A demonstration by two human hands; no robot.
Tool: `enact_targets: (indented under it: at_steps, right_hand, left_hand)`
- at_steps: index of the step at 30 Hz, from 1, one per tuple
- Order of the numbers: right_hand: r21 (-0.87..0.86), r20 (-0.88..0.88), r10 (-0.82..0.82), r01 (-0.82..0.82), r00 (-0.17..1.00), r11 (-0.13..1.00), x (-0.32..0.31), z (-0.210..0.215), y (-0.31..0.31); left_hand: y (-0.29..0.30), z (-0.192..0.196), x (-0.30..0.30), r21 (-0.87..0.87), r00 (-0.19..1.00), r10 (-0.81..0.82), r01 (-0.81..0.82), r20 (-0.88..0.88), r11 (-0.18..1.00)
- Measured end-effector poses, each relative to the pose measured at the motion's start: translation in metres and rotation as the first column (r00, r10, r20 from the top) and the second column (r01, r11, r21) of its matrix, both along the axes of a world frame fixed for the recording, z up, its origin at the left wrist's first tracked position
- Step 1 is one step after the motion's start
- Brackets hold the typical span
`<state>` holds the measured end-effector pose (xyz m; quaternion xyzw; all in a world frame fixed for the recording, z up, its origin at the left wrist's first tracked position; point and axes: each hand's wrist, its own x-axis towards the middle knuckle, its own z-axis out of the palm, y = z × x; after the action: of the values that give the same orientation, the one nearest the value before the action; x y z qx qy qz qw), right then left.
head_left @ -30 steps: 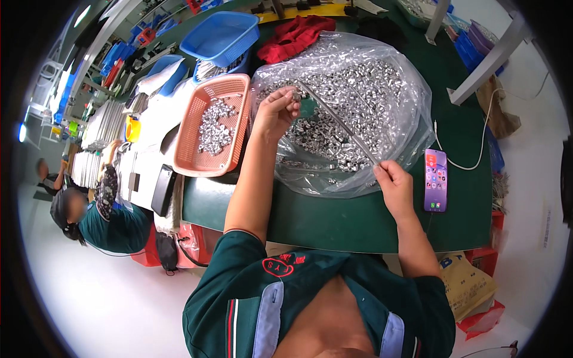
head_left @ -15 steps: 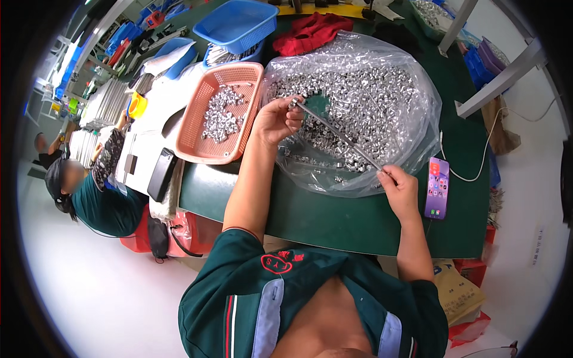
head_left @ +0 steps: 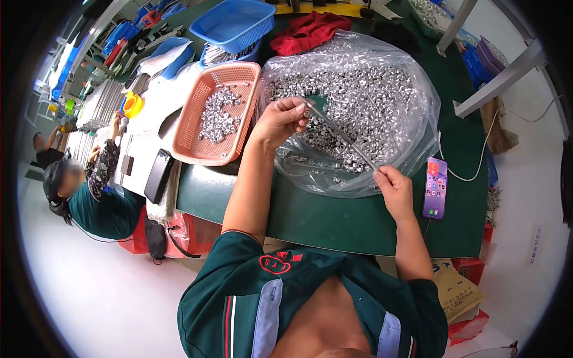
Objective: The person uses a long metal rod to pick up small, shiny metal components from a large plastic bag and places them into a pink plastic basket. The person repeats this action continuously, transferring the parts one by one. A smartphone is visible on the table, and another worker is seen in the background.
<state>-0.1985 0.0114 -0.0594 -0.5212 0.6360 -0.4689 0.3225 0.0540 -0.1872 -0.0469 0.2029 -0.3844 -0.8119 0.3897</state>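
A thin grey metal rod (head_left: 343, 135) slants between my hands above the bag of parts. My right hand (head_left: 395, 192) pinches its lower, nearer end between thumb and fingers. At the upper end, my left hand (head_left: 282, 123) is closed, with thumb and fingertips against the rod. A small shiny piece shows at those fingertips, too small to name. Below the rod lies a large clear plastic bag (head_left: 418, 128), spread open and filled with small silvery metal fittings (head_left: 376, 98). Left of my left hand stands a pink plastic basket (head_left: 186, 128) with a smaller heap of similar fittings (head_left: 219, 116).
A lit phone (head_left: 436, 188) with a white cable lies at the right on the green table (head_left: 322, 224). Behind are a blue basket (head_left: 233, 27) and red cloth (head_left: 307, 33). A black case (head_left: 160, 176) lies left, near a co-worker (head_left: 104, 200). Metal posts (head_left: 498, 83) stand right.
My left hand has shifted slightly right along with the rod's upper end. My right hand has moved a little to the left, still pinching the lower end.
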Motion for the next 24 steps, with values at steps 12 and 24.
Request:
enact_targets:
  at_steps: [12, 24]
  right_hand:
    - [-0.021, -0.080, 0.029, -0.030, 0.996, 0.999, 0.003, 0.003, 0.002]
    - [-0.088, -0.069, -0.087, 0.080, 0.994, 0.993, 0.004, 0.001, 0.003]
  left_hand:
    - [-0.005, -0.002, 0.014, -0.045, 0.965, 0.259, -0.261, -0.029, 0.964]
    - [0.009, 0.013, -0.012, -0.351, 0.929, 0.249, -0.145, 0.273, 0.925]
